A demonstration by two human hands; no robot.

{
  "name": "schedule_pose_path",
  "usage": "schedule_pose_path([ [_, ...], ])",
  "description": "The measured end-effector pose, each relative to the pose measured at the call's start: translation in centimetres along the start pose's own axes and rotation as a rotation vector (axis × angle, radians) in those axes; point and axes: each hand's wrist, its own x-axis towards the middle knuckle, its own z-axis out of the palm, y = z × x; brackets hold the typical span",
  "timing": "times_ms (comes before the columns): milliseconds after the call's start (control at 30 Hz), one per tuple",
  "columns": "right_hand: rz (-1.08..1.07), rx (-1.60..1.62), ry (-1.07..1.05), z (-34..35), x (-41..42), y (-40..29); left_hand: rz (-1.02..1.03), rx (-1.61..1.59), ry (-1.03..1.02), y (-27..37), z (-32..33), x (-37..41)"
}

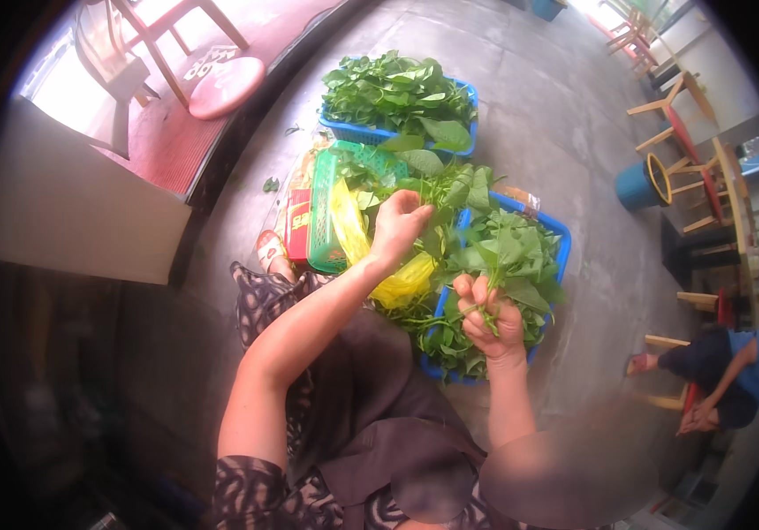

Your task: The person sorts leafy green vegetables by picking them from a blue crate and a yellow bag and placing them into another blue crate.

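Observation:
My left hand (pixel 394 228) pinches a sprig of leafy greens (pixel 456 189) between thumb and fingers. Closer to me on the right, my right hand (pixel 497 328) grips a bunch of green leafy stems (pixel 500 262), leaves pointing away from me. Beneath that hand is a blue plastic basket (pixel 564 233) heaped with the same greens. Under and beside my left forearm lies a yellow plastic bag (pixel 348 222), partly draped over a green perforated basket (pixel 322 218). Leaves hide much of both baskets. Beyond them, another blue basket (pixel 353 131) is piled high with leaves.
A red box (pixel 298 225) stands left of the green basket, near my sandalled foot (pixel 272 250). Loose leaves (pixel 271 185) lie on the concrete floor (pixel 525 73). On the right are a blue bucket (pixel 638 184), wooden chairs and a seated person (pixel 744 371). A raised ledge (pixel 273 73) runs along the left.

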Motion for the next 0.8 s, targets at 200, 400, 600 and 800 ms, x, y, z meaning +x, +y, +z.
schedule_pose_path([
  [200,-0.227,-0.544,0.660,-1.8,1.4,-0.3,-0.012,-0.032,-0.154,1.0,1.6,-1.7],
  [400,-0.168,-0.727,0.595,-2.9,3.2,0.3,0.091,0.084,-0.285,-0.5,2.8,-2.2],
  [600,-0.121,-0.927,1.003,-4.2,4.3,-0.1,0.546,0.553,-0.232,0.7,4.2,-4.4],
  [800,-0.537,-0.625,0.712,-4.8,5.2,0.7,-0.118,0.006,-0.322,1.6,3.5,-2.1],
])
